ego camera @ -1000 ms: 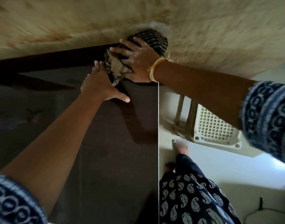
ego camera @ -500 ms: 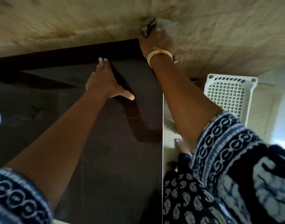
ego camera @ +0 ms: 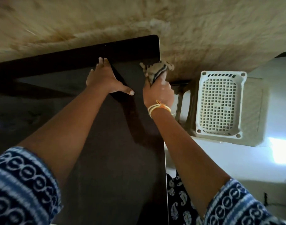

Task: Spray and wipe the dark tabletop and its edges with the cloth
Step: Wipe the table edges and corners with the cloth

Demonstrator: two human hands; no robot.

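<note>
The dark tabletop (ego camera: 106, 159) fills the lower left, its far right corner visible near the wall. My right hand (ego camera: 157, 93) grips a bunched striped cloth (ego camera: 156, 69) against the table's right edge, a short way below that corner. My left hand (ego camera: 106, 78) lies flat on the tabletop with fingers straight and thumb spread, close to the far edge and just left of the cloth. No spray bottle is in view.
A stained beige wall (ego camera: 187, 30) rises behind the table. A white perforated plastic stool or basket (ego camera: 220, 104) stands on the pale floor right of the table. My patterned clothing (ego camera: 179, 200) shows below the table's right edge.
My right hand has drawn the cloth back from the table's far right corner and down along the right edge, toward me. The left hand has stayed flat in place.
</note>
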